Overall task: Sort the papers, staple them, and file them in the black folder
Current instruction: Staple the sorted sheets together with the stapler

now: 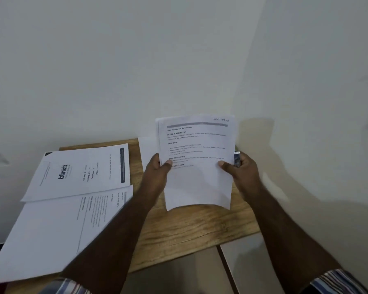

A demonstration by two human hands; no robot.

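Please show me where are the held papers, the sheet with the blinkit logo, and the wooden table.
held papers (pixel 197 166): head view, blank middle of the front sheet.
blinkit sheet (pixel 79 172): head view, printed centre.
wooden table (pixel 189 228): head view, bare top below the held papers.

White papers (pixel 197 166) with black print; light brown wood-grain table (pixel 191 228); striped sleeves (pixel 338 280), seemingly blue, white and red.

"INITIAL SCENE SETUP" and "TASK GOAL" are printed on the upright white printed sheet (pixel 197 158); "blinkit" is read on the flat white paper at left (pixel 79 172).
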